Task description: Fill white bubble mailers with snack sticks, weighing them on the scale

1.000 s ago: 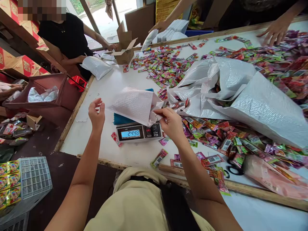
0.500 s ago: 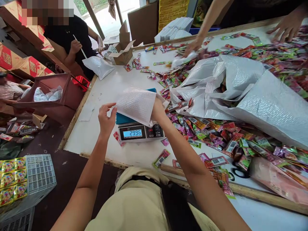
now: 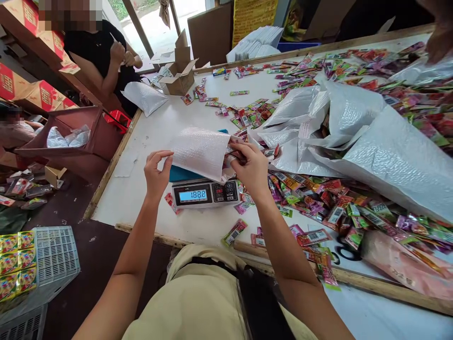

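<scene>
A white bubble mailer (image 3: 200,148) lies on its side over the blue pan of a digital scale (image 3: 205,192), its mouth turned right. My left hand (image 3: 158,171) is curled, with thumb and fingertips pinching the mailer's closed left end. At the open end, my right hand (image 3: 252,166) is bent around a few small snack packets (image 3: 232,150), partly hidden by the fingers and the mailer's lip. The scale's lit display shows digits that look like 188.8. Several loose packets (image 3: 235,232) lie near the scale.
Filled bubble mailers (image 3: 385,137) and a spread of snack packets (image 3: 318,189) cover the right side. A carton (image 3: 180,71) and another mailer (image 3: 145,98) sit at the back left near a co-worker (image 3: 95,56). A wooden edge (image 3: 109,165) borders the table.
My right hand has come out of the mailer's mouth to the right and now shows with packets. The scale reading has dropped. The co-worker's hand at the back has moved right.
</scene>
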